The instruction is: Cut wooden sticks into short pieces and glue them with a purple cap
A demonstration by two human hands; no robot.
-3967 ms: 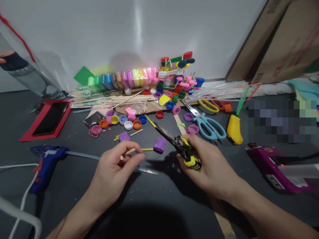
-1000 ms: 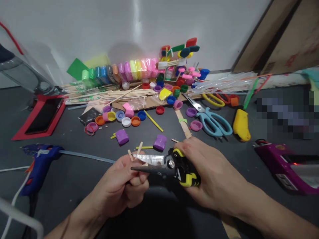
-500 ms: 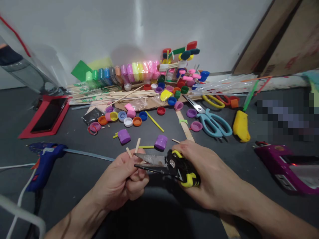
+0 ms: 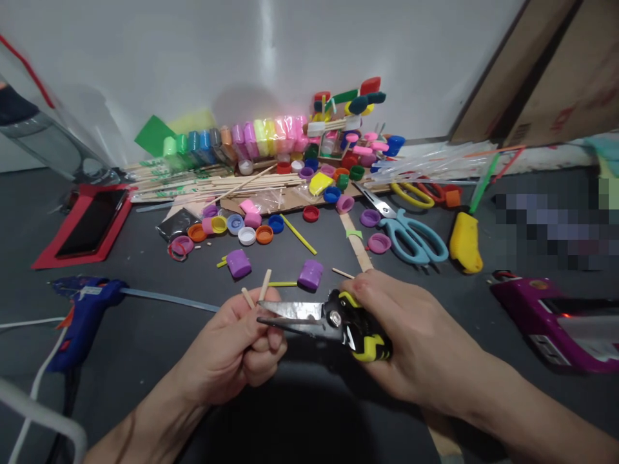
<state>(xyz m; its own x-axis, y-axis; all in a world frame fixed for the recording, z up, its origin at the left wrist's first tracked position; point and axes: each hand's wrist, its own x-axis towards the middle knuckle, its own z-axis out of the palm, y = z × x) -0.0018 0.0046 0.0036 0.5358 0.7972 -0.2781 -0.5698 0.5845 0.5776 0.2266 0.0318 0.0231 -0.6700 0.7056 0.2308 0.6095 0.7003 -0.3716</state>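
My left hand pinches two short wooden sticks; one stick stands up beside the blades and the other pokes out to its left. In my right hand are black-and-yellow snips, their handles wrapped by my fingers. The blades are slightly apart, their tips reaching my left fingers and the base of the sticks. Just how the blades meet the wood is partly hidden by my fingers. Beyond my hands lie two purple caps, with thin yellow-green sticks by them.
A blue glue gun lies at left, near a phone on red sheet. Blue-handled scissors, a yellow cutter and a purple device are on the right. Bottle caps, wooden sticks and clay packs crowd the back.
The snips' blades have tilted a little and the upper one now looks brighter. Both hands keep their grip and nearly the same place; the whole view has shifted slightly.
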